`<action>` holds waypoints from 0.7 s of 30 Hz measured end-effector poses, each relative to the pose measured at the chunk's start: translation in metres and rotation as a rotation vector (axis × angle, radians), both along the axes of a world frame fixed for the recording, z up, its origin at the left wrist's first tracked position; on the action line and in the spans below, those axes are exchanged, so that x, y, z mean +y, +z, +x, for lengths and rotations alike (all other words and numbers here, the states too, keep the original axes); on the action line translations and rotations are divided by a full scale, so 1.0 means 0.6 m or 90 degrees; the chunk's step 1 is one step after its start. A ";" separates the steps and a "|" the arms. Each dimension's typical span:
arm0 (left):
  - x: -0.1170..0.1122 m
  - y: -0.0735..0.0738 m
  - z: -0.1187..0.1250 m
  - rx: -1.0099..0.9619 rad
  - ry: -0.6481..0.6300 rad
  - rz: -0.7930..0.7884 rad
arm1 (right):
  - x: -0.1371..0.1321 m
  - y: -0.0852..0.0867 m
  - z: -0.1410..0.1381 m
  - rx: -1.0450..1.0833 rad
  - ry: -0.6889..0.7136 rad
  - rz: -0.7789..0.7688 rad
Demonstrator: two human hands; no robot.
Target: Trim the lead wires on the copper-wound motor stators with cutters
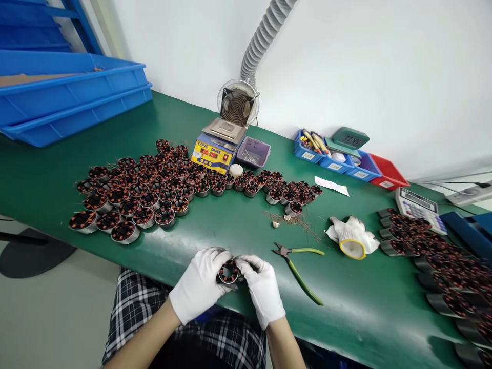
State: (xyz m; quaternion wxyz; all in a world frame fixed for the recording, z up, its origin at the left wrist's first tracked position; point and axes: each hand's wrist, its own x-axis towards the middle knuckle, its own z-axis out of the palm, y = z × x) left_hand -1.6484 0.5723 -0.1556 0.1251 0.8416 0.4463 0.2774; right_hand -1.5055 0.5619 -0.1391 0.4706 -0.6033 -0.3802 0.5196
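Note:
Close to the front edge of the green table, my left hand [203, 279], in a white glove, is closed around a motor stator [228, 271], a metal ring with copper windings. My right hand [261, 287], also gloved, has its fingers pinched against the right side of the same stator. Any wire ends between those fingers are too small to make out. Green-handled cutting pliers [298, 269] lie with jaws apart to the right of my right hand. Beyond them are copper wire scraps [302, 223] and a spare white glove [351, 236].
Many stators [142, 215] crowd the left and middle; another group [442, 256] fills the right. A solder pot [213, 154] stands at the back beside a purple tray [253, 151]. Blue trays [77, 105], small bins [359, 169], a calculator [418, 205] and an exhaust hose [265, 36] surround the work area.

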 end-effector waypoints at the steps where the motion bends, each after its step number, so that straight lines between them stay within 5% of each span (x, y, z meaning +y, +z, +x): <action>1: -0.001 0.001 0.000 0.003 0.007 -0.005 | -0.007 -0.005 0.000 -0.038 0.003 0.012; 8: 0.004 0.006 -0.001 -0.032 -0.002 -0.047 | -0.022 -0.026 0.054 -0.339 -0.047 0.076; 11: 0.005 0.003 -0.005 -0.030 0.005 -0.062 | -0.015 -0.012 0.094 -0.409 -0.149 0.103; 14: -0.002 0.011 -0.019 -0.058 0.035 -0.110 | -0.035 0.016 0.105 -0.441 -0.176 0.253; 18: -0.021 0.052 -0.031 -0.156 0.014 -0.083 | -0.074 0.033 0.067 -0.558 0.138 0.472; 21: -0.027 0.078 -0.014 -0.126 -0.074 -0.058 | -0.075 0.011 0.036 -0.660 0.279 0.482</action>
